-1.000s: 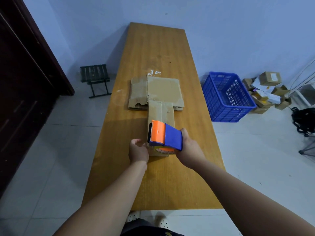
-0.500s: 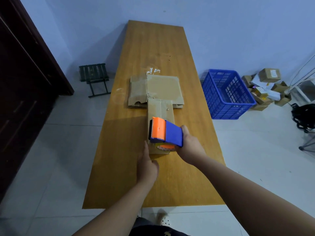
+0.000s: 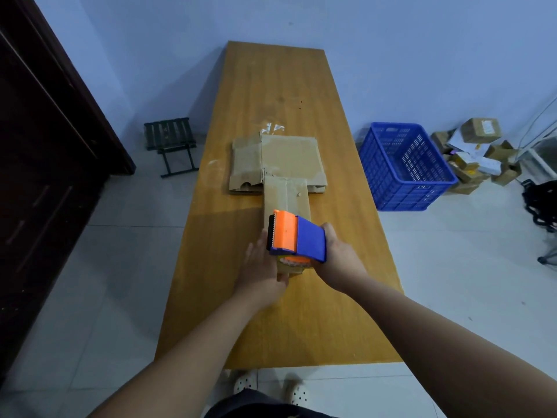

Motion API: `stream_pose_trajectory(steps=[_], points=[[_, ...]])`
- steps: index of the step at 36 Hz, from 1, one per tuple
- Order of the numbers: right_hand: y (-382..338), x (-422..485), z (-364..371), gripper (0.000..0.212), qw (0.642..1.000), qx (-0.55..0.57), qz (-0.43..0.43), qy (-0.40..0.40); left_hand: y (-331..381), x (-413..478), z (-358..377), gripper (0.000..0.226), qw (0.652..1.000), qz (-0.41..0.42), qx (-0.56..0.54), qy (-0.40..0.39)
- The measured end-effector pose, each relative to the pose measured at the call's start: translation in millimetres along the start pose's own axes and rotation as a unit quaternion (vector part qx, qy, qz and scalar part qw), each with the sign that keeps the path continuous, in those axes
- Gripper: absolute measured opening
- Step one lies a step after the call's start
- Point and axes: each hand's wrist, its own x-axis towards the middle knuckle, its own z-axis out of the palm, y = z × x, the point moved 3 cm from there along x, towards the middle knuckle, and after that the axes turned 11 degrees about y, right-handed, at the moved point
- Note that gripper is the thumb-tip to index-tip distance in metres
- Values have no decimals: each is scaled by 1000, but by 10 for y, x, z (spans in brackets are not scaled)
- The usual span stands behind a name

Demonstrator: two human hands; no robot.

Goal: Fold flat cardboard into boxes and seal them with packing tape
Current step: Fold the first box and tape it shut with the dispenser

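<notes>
Fingers (image 3: 255,251) straight and together, our left hand (image 3: 261,273) braces the narrow brown cardboard box (image 3: 286,197) on the wooden table (image 3: 271,86) while our right hand (image 3: 340,257) grips the orange-and-blue tape dispenser (image 3: 297,236), so we'd want to pull straight along the seam.
</notes>
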Motion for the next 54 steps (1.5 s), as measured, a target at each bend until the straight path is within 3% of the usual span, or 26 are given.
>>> stream_pose_trajectory(steps=[3,8,11,15,20,26,32,36,41,54], points=[[16,-33,1,39,1000,22,-6,-1,-55,139,62,70,997,38,48,-52],[-5,-91,48,44,999,42,-5,15,-138,192,108,71,997,6,-21,-68],[0,-121,58,47,1000,8,-12,24,-166,185,142,69,998,26,44,-48],[-60,-40,-9,76,993,-81,-67,50,-194,198,180,71,979,64,179,-73],[-137,101,-89,69,987,-98,-124,42,-125,193,139,59,945,49,299,-122],[-250,51,-38,84,982,-111,-152,26,-85,172,92,52,941,55,309,-124],[-375,50,-31,53,968,-168,-175,65,-81,157,63,40,936,84,324,-115],[-438,58,-58,48,952,-203,-209,91,-68,157,48,38,940,86,313,-107],[-440,162,-130,45,956,-199,-212,38,-37,149,31,35,951,82,286,-79],[-211,273,-436,45,941,-238,-241,-19,-119,167,100,67,945,31,291,-144]])
